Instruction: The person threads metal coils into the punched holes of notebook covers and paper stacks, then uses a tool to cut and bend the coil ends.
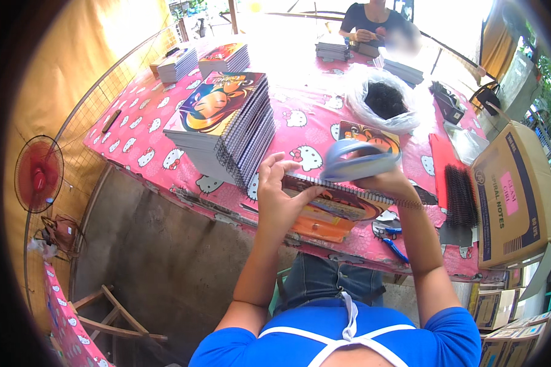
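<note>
A spiral notebook (343, 199) with a colourful cartoon cover stands tilted at the near table edge, its coil running along the upper side. My left hand (278, 192) holds its left end, thumb against the spine and the other fingers spread. My right hand (386, 181) is closed at a whitish-blue looped thing (358, 162), too smeared by motion to name. A loose coil end sticks out below that wrist. Behind the looped thing lies another cartoon-covered notebook (373, 136). An orange cover sheet (321, 226) and blue-handled pliers (395, 248) lie near my body.
A tall stack of spiral notebooks (226, 125) stands left of my hands, with smaller stacks behind. To the right are a plastic bag (382, 101) of black material, black coils (461, 196) and a carton (517, 189). Another person (373, 27) sits across the pink table.
</note>
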Motion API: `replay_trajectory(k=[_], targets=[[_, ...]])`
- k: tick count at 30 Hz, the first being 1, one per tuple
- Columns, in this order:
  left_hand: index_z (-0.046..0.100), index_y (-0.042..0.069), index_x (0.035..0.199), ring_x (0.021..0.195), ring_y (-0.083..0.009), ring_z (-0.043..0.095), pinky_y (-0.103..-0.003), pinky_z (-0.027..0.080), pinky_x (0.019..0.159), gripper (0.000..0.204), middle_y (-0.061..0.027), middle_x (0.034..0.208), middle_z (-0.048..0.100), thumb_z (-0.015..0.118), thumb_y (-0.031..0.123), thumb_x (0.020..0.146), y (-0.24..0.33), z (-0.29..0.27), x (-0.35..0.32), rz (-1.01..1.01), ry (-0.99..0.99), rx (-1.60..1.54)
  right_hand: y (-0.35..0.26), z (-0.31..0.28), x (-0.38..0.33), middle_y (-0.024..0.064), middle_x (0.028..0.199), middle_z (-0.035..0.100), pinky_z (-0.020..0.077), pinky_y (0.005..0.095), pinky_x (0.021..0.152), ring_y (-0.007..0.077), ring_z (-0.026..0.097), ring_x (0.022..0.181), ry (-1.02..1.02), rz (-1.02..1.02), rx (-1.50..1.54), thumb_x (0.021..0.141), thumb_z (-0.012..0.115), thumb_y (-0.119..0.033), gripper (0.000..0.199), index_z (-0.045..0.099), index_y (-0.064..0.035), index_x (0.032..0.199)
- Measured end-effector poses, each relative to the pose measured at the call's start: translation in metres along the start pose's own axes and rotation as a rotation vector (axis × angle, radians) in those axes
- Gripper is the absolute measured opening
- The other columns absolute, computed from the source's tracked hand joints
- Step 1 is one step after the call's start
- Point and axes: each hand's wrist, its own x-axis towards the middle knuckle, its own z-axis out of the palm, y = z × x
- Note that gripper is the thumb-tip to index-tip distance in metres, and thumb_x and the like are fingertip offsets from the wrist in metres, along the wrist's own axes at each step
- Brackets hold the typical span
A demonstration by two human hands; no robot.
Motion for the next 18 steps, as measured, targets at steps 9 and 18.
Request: replay_trajectory(k=[9,18], targets=[[0.061,-0.003,0.114,0.087,-0.0126,0.062,-0.025,0.052,0.077,0.039,-0.0074,0.094,0.065,0.071,-0.009,0.077,-0.027,-0.005,-0.011,-0.317,0.034,-0.73,0.005,0.017,0.029,0.0046,0.097,0.068,0.0499,0.0291,0.074,0.0124,0.062,0.082,-0.062,-0.046,-0.254,0.06,0.067,0.004,0.047,0.065,-0.0008,0.107],[0.062,-0.003,0.106,0.091,-0.0143,0.062,-0.027,0.051,0.084,0.032,-0.0082,0.103,0.063,0.071,-0.009,0.077,-0.033,-0.018,-0.005,-0.323,-0.052,-0.797,0.036,0.014,-0.003,0.0138,0.094,0.062,0.0518,0.0427,0.073,0.0325,0.063,0.09,0.138,0.086,-0.938,0.07,0.069,-0.012,0.032,0.056,-0.0061,0.099]])
